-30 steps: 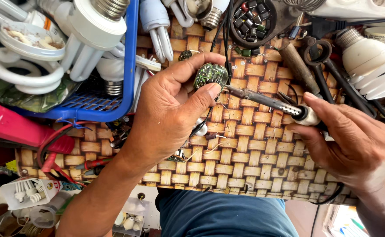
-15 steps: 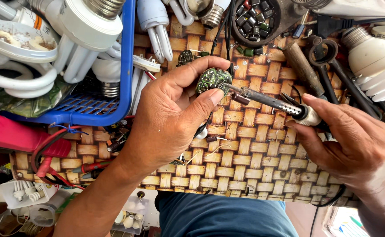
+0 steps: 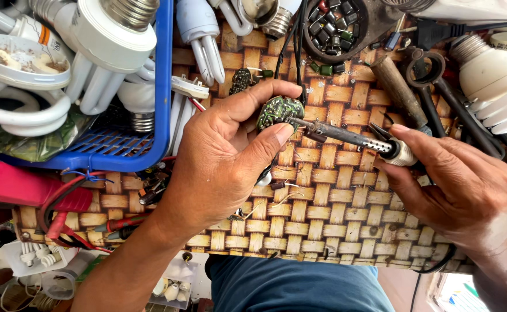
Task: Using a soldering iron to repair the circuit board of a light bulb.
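My left hand [image 3: 224, 164] pinches a small round green circuit board [image 3: 277, 111] between thumb and forefinger, just above the woven mat [image 3: 334, 219]. My right hand [image 3: 461, 185] grips the pale handle of a soldering iron [image 3: 351, 136]. Its dark metal shaft points left and the tip touches the board's right edge. A second small green board [image 3: 240, 81] lies on the mat just behind my left forefinger.
A blue plastic basket [image 3: 161, 86] at the left holds several white spiral and tube lamps. A round dark tray [image 3: 337, 29] of small components sits at the back. Pliers [image 3: 438, 86], a wooden-handled tool [image 3: 396, 86] and a white bulb [image 3: 487, 75] lie at the right. Red cables [image 3: 62, 208] run at the lower left.
The soldering iron's tip has moved left onto the circuit board. My left hand keeps the board in nearly the same place.
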